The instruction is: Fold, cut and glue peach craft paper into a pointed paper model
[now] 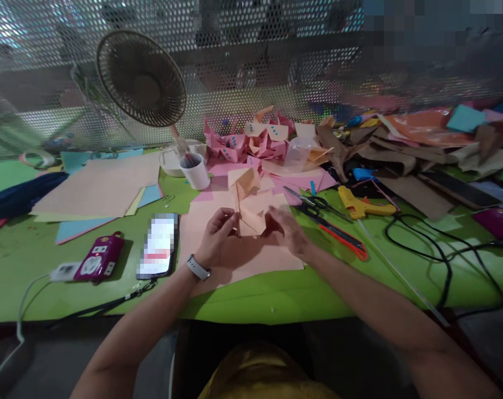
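A folded peach paper piece [248, 206] stands up from a peach sheet [251, 252] on the green table. My left hand [216, 237], with a watch on its wrist, pinches the paper's lower left edge. My right hand [288, 230] holds its right side, fingers curled around it. Both hands rest low over the sheet.
A phone [158, 246] and a maroon power bank [99, 259] lie to the left. Scissors [313, 205], an orange cutter [343, 240], a yellow glue gun [361, 206] and black cables [442, 249] lie to the right. Behind stand a white cup [196, 172], a fan [141, 80], pink folded pieces [251, 141] and paper stacks [101, 188].
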Action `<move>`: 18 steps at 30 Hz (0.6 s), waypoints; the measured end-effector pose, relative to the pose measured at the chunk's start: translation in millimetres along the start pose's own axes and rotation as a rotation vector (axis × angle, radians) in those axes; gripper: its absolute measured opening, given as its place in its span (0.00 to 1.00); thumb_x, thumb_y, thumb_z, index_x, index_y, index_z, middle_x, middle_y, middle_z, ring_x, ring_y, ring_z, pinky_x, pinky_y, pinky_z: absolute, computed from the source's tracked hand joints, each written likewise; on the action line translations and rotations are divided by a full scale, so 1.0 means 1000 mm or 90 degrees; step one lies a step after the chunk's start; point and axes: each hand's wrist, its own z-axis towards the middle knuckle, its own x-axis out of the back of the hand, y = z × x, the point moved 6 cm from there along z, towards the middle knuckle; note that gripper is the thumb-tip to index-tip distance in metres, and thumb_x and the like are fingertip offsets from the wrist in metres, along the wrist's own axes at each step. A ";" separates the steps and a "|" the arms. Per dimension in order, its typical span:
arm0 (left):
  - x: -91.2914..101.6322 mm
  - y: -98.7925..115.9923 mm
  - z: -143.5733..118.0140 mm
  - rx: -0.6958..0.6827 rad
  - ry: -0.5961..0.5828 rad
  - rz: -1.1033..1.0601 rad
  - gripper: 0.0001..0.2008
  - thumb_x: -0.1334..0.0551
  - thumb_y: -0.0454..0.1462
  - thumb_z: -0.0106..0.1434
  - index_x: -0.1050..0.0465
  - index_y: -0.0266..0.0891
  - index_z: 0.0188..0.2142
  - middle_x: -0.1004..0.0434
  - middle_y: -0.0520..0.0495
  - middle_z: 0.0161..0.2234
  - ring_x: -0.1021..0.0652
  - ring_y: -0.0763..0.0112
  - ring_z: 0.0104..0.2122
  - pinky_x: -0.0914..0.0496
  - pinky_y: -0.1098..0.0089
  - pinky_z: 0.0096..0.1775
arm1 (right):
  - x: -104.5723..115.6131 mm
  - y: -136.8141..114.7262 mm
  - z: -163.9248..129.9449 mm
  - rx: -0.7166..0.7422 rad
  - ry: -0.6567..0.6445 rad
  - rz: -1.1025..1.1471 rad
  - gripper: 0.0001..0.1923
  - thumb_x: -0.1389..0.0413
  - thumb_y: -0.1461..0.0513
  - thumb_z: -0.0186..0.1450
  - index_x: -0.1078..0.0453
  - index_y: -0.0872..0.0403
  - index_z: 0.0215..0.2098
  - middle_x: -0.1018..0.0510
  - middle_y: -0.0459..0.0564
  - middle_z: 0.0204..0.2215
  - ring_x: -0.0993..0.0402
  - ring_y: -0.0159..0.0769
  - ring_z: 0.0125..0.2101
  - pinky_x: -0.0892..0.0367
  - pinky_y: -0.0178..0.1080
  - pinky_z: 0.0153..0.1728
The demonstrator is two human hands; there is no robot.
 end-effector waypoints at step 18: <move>0.024 0.010 0.018 -0.162 0.018 0.128 0.23 0.34 0.54 0.57 0.23 0.36 0.37 0.24 0.48 0.30 0.27 0.73 0.29 0.34 0.73 0.30 | 0.028 -0.009 0.024 0.124 0.054 -0.065 0.18 0.36 0.54 0.50 0.32 0.52 0.35 0.28 0.42 0.27 0.30 0.32 0.28 0.32 0.33 0.28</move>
